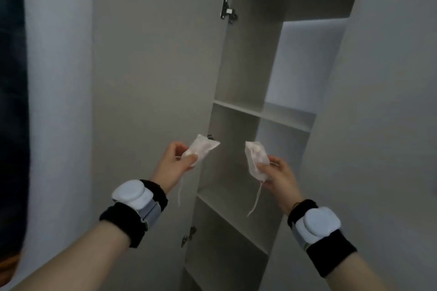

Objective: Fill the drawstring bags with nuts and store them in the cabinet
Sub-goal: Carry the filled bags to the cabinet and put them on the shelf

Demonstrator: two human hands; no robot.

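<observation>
The left hand (176,163) pinches the left bag (204,149) at its corded neck; at its 3 o'clock the right hand (277,173) pinches the right bag (256,160), both held before the open cabinet (248,66). The dangling cords could snag the shelf edge (227,219), and so light a pinch could let a bag drop.

Two drawstring bags (203,149) (256,162); two hands (176,164) (281,173); one cabinet (248,59); three hinges (228,10) (209,136) (189,236).

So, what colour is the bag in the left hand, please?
The bag is white, seen best in the head view.
</observation>
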